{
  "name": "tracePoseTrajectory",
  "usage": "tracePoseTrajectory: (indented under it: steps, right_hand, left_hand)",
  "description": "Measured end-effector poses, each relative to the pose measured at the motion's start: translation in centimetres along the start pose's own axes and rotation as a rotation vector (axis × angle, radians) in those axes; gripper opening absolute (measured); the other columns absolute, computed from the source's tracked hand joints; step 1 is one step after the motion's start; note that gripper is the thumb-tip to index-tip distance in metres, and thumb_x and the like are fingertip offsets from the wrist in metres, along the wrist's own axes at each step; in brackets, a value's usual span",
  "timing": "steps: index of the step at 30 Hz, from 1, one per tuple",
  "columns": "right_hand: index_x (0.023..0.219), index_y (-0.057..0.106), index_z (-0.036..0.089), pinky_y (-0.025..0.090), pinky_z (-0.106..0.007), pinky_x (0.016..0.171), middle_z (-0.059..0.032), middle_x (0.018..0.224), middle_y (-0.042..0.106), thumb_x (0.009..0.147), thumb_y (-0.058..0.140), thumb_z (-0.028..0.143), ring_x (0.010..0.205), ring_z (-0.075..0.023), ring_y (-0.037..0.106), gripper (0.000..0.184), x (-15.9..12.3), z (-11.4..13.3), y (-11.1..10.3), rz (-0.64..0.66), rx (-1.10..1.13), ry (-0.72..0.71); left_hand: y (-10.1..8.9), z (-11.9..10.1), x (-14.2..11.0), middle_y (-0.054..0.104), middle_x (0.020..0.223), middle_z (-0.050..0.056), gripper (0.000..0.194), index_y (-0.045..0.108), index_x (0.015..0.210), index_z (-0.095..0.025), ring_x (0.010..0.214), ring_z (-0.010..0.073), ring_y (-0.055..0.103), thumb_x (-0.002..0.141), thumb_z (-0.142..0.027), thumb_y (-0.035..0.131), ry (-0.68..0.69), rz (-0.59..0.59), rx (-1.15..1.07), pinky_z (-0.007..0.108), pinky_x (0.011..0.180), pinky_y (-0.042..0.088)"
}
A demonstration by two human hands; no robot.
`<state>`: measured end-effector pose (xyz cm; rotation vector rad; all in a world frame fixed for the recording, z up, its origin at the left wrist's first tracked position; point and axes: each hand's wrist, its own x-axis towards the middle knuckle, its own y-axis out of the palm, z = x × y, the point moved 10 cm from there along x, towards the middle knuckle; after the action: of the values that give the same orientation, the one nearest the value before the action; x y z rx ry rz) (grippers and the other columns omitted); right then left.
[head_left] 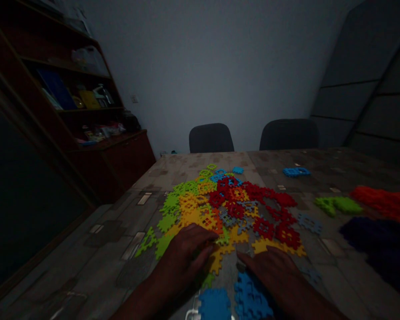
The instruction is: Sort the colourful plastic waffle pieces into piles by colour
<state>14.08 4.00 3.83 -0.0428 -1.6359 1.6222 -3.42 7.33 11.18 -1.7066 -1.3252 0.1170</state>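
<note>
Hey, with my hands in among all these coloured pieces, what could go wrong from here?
Your left hand is right at the heap, so it might knock loose pieces askew. The red pieces lie mixed with grey ones, so colours could get muddled. And the blue piece beside your right hand might get pushed by that forearm.

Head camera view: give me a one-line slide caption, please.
Left hand and right hand among multicoloured notched pieces spread across a patterned tabletop, two dark chairs beyond.
</note>
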Motion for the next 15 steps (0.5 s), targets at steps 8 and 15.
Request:
tracePoseTrajectory:
  steps: [8,15]
  right_hand:
    - [0.166,0.025,0.029,0.054,-0.048,0.1,-0.007,0.119,0.079,0.086,0.073,0.03,0.1,-0.0302,0.075,0.093,0.5,0.4,-0.3,0.076,0.095,-0.036]
    - [0.149,0.06,0.031,0.055,-0.046,0.107,-0.0104,0.142,0.07,0.103,0.055,0.034,0.128,-0.0291,0.067,0.046,-0.1,-5.7,-4.8,0.097,0.168,0.243]
  left_hand:
    - [1.1,-0.1,-0.6,0.078,0.11,0.006,0.021,0.072,0.119,-0.022,0.102,0.0239,0.071,0.101,-0.019,0.061,0.002,0.057,-0.007,0.038,0.092,0.053]
    - [4.3,-4.6,-1.8,0.073,0.128,0.014,0.036,0.058,0.137,-0.021,0.112,0.0286,0.07,0.11,-0.043,0.051,0.313,0.117,0.072,0.043,0.097,0.057]
